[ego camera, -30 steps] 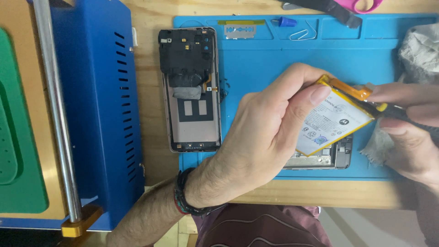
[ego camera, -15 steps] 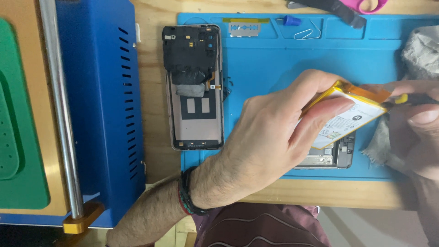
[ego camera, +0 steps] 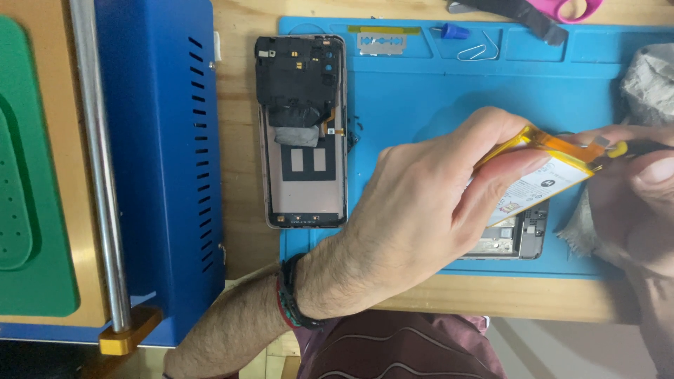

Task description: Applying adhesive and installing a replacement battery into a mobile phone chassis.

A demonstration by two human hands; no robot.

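Note:
My left hand (ego camera: 428,210) grips a flat white phone battery (ego camera: 544,175) with orange edging, tilted up above an opened phone body (ego camera: 512,238) on the blue work mat (ego camera: 421,91). My right hand (ego camera: 639,189) is at the right edge, closed on a yellow-tipped tool (ego camera: 618,149) that touches the battery's upper corner. A grey cloth (ego camera: 579,224) lies under my right hand. A dismantled phone rear housing (ego camera: 303,133) lies at the mat's left edge, apart from both hands.
A blue metal machine (ego camera: 158,154) with a steel rod (ego camera: 98,168) stands at the left, beside a green pad (ego camera: 28,196). On the mat's far strip lie a metal blade (ego camera: 382,42), a blue cap (ego camera: 453,31), a paper clip (ego camera: 477,50) and pink-handled scissors (ego camera: 554,10).
The battery has tilted flatter and shifted right within my left hand's grip. My right hand with the tool has moved up toward the battery's top corner. The view shifted slightly.

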